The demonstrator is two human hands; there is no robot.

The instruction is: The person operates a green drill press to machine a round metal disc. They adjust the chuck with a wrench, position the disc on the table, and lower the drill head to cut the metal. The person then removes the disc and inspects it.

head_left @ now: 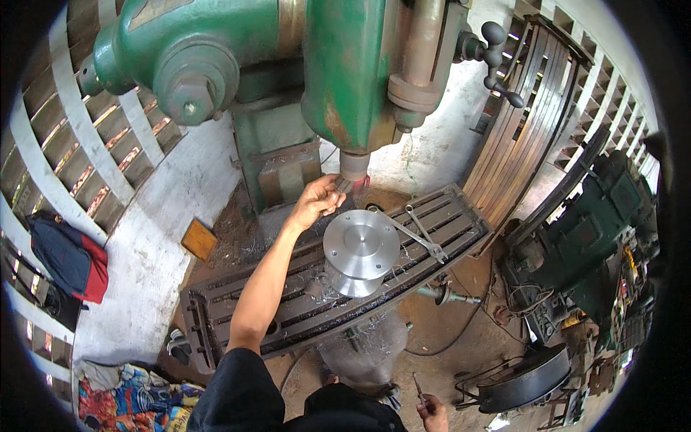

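My left hand reaches up to the spindle nose of a green milling machine. Its fingers are closed on a small dark metal piece just under the spindle; its exact kind is unclear. Low in the picture, my right hand grips a slender, pointed metal tool, perhaps a drill bit. On the slotted machine table, below the spindle, stands a shiny flanged metal cylinder with small holes around its upper face. Two spanners lie to its right.
Metal shavings are strewn over the table. A crank handle juts from the machine head. At the right are another green machine and a dark round pan. A backpack hangs at the left, above colourful cloth.
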